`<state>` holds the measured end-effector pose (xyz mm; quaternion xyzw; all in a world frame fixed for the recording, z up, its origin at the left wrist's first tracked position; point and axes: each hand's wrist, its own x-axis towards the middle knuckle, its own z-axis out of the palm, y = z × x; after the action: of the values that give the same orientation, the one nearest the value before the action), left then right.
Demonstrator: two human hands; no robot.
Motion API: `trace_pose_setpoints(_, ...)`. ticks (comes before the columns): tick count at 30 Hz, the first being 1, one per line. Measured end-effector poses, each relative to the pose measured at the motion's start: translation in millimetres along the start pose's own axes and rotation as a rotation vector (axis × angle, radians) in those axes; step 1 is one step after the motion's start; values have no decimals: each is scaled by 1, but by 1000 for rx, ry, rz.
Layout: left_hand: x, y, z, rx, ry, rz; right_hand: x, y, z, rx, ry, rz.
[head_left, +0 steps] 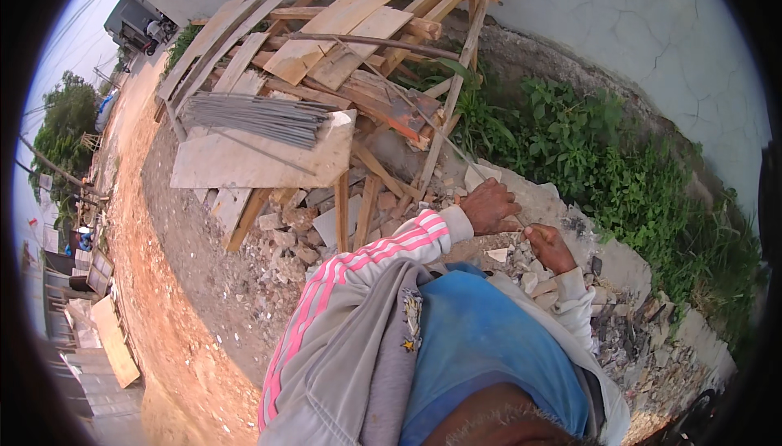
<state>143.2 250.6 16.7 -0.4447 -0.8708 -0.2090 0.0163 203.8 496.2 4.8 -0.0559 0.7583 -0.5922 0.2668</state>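
Note:
A long thin metal rod (pixel 458 149) slants from the wood pile down to my hands. My left hand (pixel 490 208) is closed around it near its lower end. Close by on the right, my right hand (pixel 550 248) has its fingers pinched at the rod's end, just past the left hand. Ahead and to the left, a bundle of cut grey metal rods (pixel 257 114) lies on a plywood board (pixel 244 161). One single rod lies apart from that bundle on the board.
A heap of planks and beams (pixel 358 18) rises ahead, its ends jutting out. Broken bricks and rubble (pixel 293 230) lie below it. Green weeds (pixel 570 128) grow along a cracked pale wall (pixel 652 30) on the right. An orange dirt road (pixel 163 283) runs along the left.

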Motion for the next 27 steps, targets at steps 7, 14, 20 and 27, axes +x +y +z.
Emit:
trace_pose_setpoints(7,-11,-1,4,-44,110,35,-7,5,22,-20,104,0)
trace_pose_setpoints(14,-31,-3,5,-104,155,115,-22,6,55,-73,222,2)
trace_pose_setpoints(20,-42,-6,6,-132,141,124,-27,9,74,-66,265,0)
trace_pose_setpoints(27,-20,-1,2,-74,128,74,-16,-8,23,-97,131,32)
